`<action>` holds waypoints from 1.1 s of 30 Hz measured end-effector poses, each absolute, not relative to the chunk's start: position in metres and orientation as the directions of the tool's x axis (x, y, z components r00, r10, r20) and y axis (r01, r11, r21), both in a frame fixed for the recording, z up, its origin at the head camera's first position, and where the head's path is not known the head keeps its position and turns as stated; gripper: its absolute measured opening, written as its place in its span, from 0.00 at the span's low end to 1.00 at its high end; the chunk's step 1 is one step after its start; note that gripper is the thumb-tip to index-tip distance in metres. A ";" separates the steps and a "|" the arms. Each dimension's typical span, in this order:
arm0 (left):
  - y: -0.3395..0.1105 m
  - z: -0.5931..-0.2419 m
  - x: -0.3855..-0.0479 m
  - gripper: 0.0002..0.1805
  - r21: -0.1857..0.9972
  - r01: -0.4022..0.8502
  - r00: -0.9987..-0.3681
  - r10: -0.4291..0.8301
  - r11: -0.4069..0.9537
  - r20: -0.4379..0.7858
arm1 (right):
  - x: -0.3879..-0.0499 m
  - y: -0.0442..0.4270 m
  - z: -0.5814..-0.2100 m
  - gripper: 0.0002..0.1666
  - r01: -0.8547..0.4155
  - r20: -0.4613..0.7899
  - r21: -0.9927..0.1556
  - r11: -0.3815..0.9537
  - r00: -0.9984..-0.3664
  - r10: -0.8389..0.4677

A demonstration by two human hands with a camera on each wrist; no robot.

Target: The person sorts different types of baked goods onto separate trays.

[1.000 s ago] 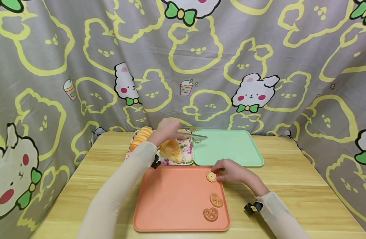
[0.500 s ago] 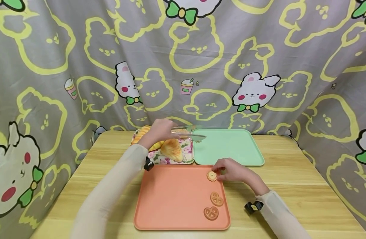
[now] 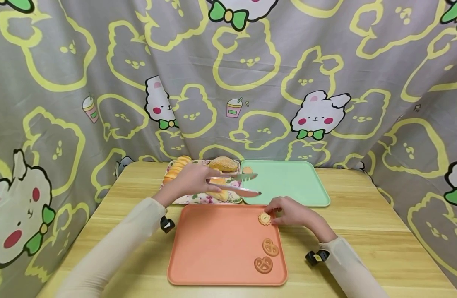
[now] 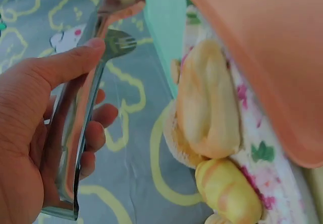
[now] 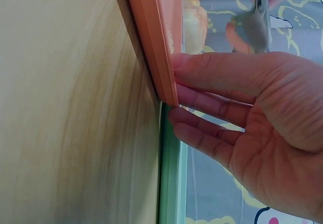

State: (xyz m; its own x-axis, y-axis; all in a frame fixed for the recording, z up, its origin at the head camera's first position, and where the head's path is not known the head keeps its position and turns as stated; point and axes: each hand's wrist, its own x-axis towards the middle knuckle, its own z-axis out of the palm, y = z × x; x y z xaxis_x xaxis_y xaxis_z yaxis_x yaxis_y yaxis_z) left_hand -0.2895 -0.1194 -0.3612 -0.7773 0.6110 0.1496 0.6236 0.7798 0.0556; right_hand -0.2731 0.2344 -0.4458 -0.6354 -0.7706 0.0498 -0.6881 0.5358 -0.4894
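My left hand (image 3: 193, 179) (image 4: 30, 108) holds metal tongs (image 3: 237, 190) (image 4: 75, 128), their two tips apart with nothing between them, over the right side of the floral tray (image 3: 237, 198). A small round cookie (image 3: 247, 170) lies on the green tray (image 3: 288, 182) at its back left. My right hand (image 3: 292, 213) (image 5: 262, 108) grips the back right corner of the orange tray (image 3: 224, 244) (image 5: 151, 42), thumb on the rim, beside a scalloped cookie (image 3: 264, 218). Two pretzels (image 3: 270, 247) (image 3: 263, 265) lie nearer on that tray.
The floral tray bears several breads: a ridged loaf (image 3: 177, 167) at the left, a round crusted bun (image 3: 223, 164) at the back, and a long pale bread (image 4: 209, 103) beside a yellow roll (image 4: 228, 189). A patterned curtain (image 3: 251, 74) hangs behind the wooden table (image 3: 347, 231).
My left hand and the tongs have moved back toward me and slightly left, off the small cookie on the green tray, which now shows plainly. My right hand has stayed at the corner.
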 end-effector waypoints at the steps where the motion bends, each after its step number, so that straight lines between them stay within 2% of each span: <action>1: -0.119 -0.362 -0.285 0.27 0.046 0.636 -0.766 0.623 0.770 0.158 | -0.273 0.235 -0.446 0.16 -0.687 0.049 -0.491 0.536 -0.636 -0.770; 7: -0.116 -0.372 -0.257 0.26 0.037 0.673 -0.732 0.658 0.739 0.175 | -0.272 0.235 -0.443 0.16 -0.687 0.050 -0.489 0.538 -0.638 -0.769; 14: -0.108 -0.386 -0.237 0.21 0.049 0.673 -0.733 0.658 0.738 0.172 | -0.271 0.235 -0.441 0.17 -0.666 0.033 -0.503 0.551 -0.651 -0.758; 23: -0.096 -0.403 -0.230 0.20 0.025 0.693 -0.713 0.680 0.720 0.173 | -0.272 0.235 -0.444 0.17 -0.649 0.022 -0.514 0.561 -0.663 -0.748; 33: -0.083 -0.399 -0.231 0.19 0.037 0.694 -0.716 0.685 0.719 0.137 | -0.270 0.234 -0.443 0.15 -0.638 0.019 -0.513 0.575 -0.678 -0.735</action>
State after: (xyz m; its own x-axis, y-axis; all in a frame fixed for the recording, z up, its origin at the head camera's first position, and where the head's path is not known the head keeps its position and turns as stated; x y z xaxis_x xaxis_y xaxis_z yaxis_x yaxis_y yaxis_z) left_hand -0.2311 -0.0831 -0.3988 -0.7160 0.6845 0.1369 0.6943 0.7188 0.0371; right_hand -0.2703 0.2340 -0.4433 -0.6777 -0.7351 0.0185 -0.6376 0.5749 -0.5127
